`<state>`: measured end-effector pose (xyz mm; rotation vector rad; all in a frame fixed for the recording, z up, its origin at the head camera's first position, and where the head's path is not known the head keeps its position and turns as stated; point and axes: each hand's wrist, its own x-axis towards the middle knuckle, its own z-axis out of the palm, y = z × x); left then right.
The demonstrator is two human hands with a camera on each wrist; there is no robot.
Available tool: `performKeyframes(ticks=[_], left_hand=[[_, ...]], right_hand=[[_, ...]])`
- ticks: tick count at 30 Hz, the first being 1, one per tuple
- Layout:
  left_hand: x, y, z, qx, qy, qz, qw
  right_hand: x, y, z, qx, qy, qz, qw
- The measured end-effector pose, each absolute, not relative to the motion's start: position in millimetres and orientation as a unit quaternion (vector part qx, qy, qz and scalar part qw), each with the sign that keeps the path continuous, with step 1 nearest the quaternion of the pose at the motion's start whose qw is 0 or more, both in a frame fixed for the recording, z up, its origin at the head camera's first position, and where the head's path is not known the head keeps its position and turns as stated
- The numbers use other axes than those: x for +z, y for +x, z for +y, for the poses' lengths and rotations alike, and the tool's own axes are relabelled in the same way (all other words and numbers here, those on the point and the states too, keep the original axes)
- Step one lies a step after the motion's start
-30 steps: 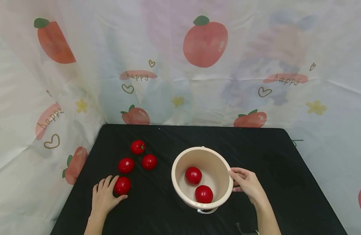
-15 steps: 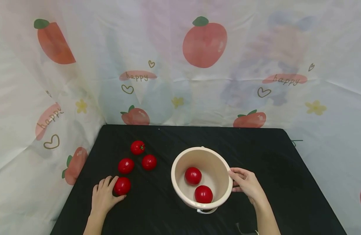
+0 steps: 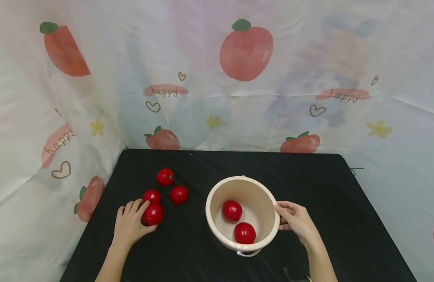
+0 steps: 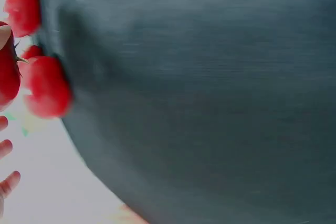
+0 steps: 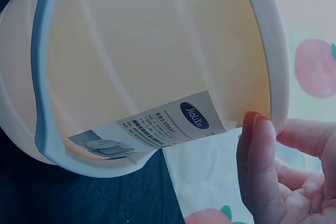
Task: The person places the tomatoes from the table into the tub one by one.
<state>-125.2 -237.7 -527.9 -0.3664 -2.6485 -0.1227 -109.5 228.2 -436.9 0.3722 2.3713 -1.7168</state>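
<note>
My left hand (image 3: 129,224), thumb and fingers curled round a glossy red tomato (image 3: 153,214), has moved it forward and right over the black surface (image 3: 344,235), now partly hiding a second tomato (image 3: 151,195); two smooth tomatoes (image 3: 232,211) lie in the cream plastic-looking bucket (image 3: 263,209), its round rim pinched as before by my right hand (image 3: 297,220)

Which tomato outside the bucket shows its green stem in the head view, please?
The tomato at the far back: a green stem shows on its right side, while the other three show only red.
</note>
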Motion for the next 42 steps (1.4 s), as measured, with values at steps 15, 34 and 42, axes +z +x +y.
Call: performKeyframes(ticks=[15, 34, 42], left_hand=[[-444.3, -152.1, -167.5, -0.04, -0.25, -0.917, 0.308], [-416.0, -169.3, -62.6, -0.033, -0.364, -0.894, 0.26], [-430.0, -170.2, -27.6, 0.01, -0.419, -0.882, 0.215]], right_hand=[[-437.1, -110.2, 229.6, -0.58, 0.122, 0.8, 0.099], [-436.7, -108.4, 229.5, -0.573, 0.118, 0.805, 0.095], [-438.2, -109.6, 229.8, -0.575, 0.119, 0.803, 0.099]])
